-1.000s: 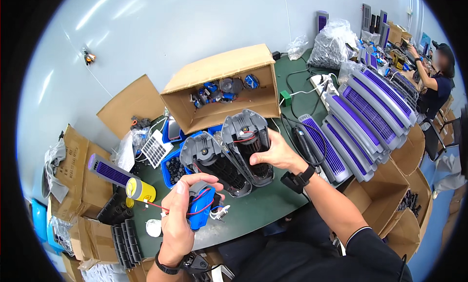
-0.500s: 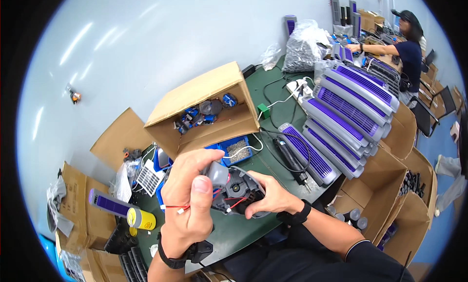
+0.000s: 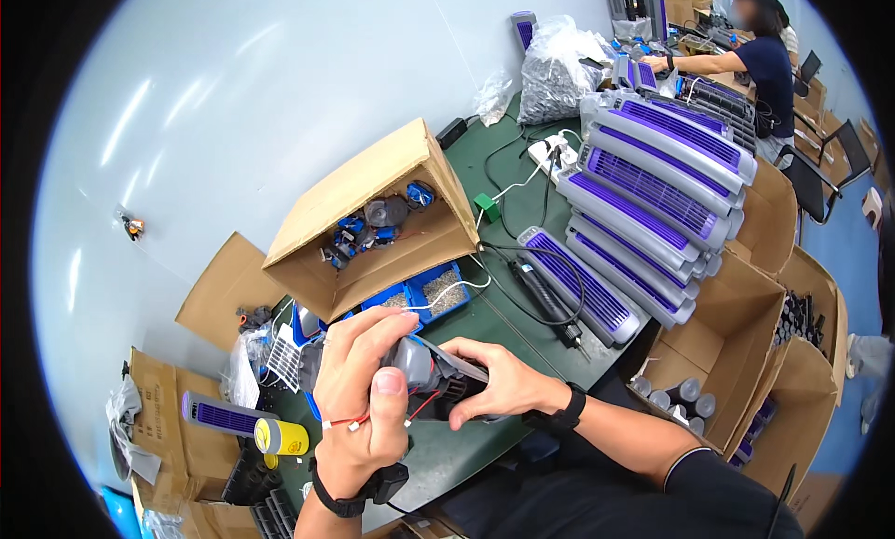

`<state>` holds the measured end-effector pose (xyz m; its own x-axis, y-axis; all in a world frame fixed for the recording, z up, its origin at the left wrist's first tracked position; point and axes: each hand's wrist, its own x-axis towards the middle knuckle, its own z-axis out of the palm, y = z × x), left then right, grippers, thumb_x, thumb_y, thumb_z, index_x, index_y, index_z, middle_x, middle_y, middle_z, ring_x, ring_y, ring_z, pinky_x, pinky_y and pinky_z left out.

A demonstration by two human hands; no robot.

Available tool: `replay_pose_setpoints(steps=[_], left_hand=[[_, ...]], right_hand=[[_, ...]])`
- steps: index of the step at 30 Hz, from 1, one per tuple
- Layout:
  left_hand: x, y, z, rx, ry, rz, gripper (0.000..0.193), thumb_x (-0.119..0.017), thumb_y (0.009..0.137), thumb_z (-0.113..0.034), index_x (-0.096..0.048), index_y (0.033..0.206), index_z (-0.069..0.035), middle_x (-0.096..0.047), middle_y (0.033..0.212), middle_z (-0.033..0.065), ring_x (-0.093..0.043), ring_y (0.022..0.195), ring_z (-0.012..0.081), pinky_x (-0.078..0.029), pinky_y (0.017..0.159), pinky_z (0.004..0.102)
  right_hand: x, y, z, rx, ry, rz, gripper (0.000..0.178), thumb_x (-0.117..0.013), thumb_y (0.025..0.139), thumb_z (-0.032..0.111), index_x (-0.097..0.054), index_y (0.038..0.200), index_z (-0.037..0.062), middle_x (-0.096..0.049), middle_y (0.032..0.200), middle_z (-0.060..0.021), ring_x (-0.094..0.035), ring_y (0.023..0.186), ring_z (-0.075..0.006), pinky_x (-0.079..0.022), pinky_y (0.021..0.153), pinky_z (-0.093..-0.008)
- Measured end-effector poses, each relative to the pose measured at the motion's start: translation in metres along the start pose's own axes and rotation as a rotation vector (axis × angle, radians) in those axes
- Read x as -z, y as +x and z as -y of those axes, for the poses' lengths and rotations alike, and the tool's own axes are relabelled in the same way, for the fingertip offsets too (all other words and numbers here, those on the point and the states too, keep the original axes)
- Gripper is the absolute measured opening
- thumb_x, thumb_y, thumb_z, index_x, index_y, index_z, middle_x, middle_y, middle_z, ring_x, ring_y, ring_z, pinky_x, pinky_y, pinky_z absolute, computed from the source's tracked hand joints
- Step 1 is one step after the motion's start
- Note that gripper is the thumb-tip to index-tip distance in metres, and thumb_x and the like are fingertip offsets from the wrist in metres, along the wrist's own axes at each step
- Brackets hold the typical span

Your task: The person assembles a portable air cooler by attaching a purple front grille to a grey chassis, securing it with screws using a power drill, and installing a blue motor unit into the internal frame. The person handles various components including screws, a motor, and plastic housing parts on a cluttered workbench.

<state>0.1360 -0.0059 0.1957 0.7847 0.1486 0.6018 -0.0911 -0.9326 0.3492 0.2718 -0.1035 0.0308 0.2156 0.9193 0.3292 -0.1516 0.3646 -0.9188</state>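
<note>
Grey & black motor part (image 3: 431, 376) w/ red wires, held up in both hands, tipped sideways, just above the green desk (image 3: 503, 180).

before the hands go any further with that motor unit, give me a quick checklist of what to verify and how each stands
1. Left hand grips the grey and black motor unit from above: ok.
2. Right hand supports it from the side: ok.
3. Red wire free of the fingers: not ok, it crosses under the left thumb.
4. Blue screw tray close by: ok.
5. White cable clear of the tray: not ok, it lies over it.
6. Unit's parts seated: cannot tell, hands cover it.
</note>
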Motion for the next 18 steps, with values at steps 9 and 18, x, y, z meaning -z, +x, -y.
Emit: replay_pose_setpoints(steps=[9,18], left_hand=[[-0.007,0.001,-0.006,-0.003,0.132,-0.038,0.046,-0.05,0.103,-0.034,-0.067,0.122,0.005,-0.067,0.119,0.0246,-0.065,0.107,0.0379,-0.052,0.093,0.0437],[-0.002,0.001,-0.017,0.176,0.055,-0.05,0.045,-0.045,0.104,-0.029,-0.066,0.122,0.007,-0.068,0.119,0.023,-0.065,0.111,0.0349,-0.049,0.1,0.0426]], right_hand=[[0.002,0.0,0.001,0.019,-0.062,-0.019,0.084,-0.102,0.066,0.028,-0.061,0.134,0.0013,-0.069,0.123,-0.0067,-0.063,0.113,-0.0147,-0.05,0.102,-0.0336],[0.003,0.001,-0.001,0.032,-0.069,-0.015,0.084,-0.101,0.067,0.028,-0.06,0.135,0.0003,-0.071,0.12,-0.0063,-0.064,0.11,-0.0137,-0.051,0.1,-0.0327]])
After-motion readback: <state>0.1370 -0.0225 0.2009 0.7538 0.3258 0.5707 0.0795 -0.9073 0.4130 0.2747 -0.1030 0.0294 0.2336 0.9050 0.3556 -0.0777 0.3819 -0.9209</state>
